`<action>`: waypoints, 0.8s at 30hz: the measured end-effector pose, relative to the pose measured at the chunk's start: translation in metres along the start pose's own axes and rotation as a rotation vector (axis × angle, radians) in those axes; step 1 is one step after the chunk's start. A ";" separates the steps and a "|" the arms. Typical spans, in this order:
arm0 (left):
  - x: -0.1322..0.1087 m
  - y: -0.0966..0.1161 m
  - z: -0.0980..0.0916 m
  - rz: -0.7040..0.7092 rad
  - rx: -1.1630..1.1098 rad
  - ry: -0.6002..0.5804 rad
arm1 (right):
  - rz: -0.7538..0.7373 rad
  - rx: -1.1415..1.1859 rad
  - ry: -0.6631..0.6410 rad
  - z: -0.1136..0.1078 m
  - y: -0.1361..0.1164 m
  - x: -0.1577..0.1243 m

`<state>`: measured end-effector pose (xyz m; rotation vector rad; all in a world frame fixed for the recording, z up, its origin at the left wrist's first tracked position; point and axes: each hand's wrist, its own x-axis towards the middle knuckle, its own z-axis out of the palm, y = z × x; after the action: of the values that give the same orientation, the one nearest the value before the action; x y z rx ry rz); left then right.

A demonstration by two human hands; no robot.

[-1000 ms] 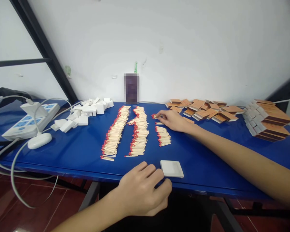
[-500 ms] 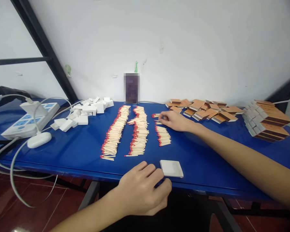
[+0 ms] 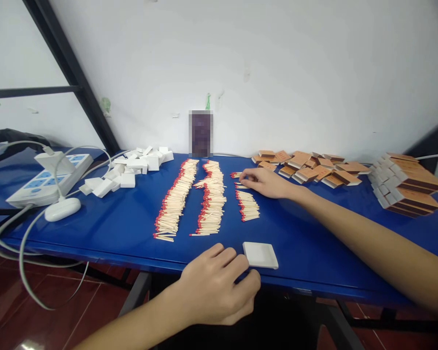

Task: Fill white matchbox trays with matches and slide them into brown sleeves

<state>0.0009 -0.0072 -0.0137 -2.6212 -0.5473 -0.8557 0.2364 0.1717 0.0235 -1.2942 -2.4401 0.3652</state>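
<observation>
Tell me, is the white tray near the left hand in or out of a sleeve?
Out: the white tray lies bare on the blue table, its open top showing.

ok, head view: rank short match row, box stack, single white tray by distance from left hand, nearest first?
From the left hand:
1. Tray: right beside its fingers, on the hand's right.
2. Short match row: farther in on the table, beyond the tray.
3. Box stack: far right of the table.
</observation>
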 end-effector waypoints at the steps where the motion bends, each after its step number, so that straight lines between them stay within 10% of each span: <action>1: 0.000 0.000 0.000 0.000 -0.001 0.002 | -0.005 0.006 -0.003 0.000 -0.001 -0.001; 15: -0.002 0.000 0.002 0.008 -0.001 -0.001 | -0.080 -0.106 0.072 -0.004 -0.013 -0.028; 24: -0.003 0.000 0.001 0.012 -0.004 0.002 | -0.060 -0.009 -0.229 -0.006 -0.029 -0.052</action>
<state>-0.0007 -0.0073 -0.0166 -2.6240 -0.5300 -0.8565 0.2448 0.1132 0.0307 -1.2396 -2.6652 0.5129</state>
